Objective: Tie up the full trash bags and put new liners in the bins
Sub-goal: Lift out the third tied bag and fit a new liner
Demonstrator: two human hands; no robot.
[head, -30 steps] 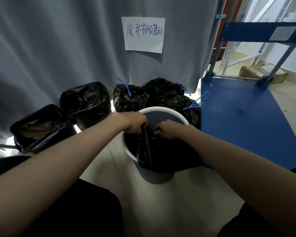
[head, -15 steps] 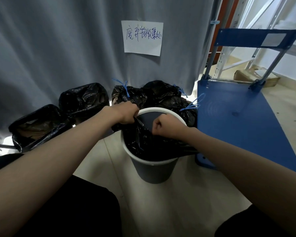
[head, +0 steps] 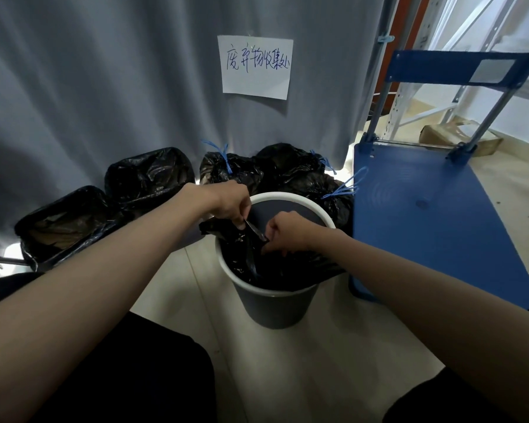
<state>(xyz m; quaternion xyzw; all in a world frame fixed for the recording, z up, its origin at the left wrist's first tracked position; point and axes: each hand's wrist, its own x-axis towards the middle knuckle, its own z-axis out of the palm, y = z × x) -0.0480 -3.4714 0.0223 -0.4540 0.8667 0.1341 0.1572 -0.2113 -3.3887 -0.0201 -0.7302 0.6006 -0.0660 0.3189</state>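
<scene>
Now both hands had closed in over the bin point(head: 277, 303): left hand point(head: 230, 200) and right hand point(head: 285, 229) each pinched the black liner point(head: 257, 264), stretched taut between them inside the rim, not yet draped over.

Both hands pinching black liner over grey bin.

Left hand point(head: 229, 201) and right hand point(head: 287, 232) each closed on a fold of the liner point(head: 248, 257), which sits crumpled inside the white-rimmed bin point(head: 275, 303). Behind bin: tied bags point(head: 290, 169) with blue ties, two open lined bins point(head: 58, 221) at left. Blue cart point(head: 434, 221) just right. Paper sign point(head: 255, 67) on grey curtain point(head: 104, 71).
</scene>
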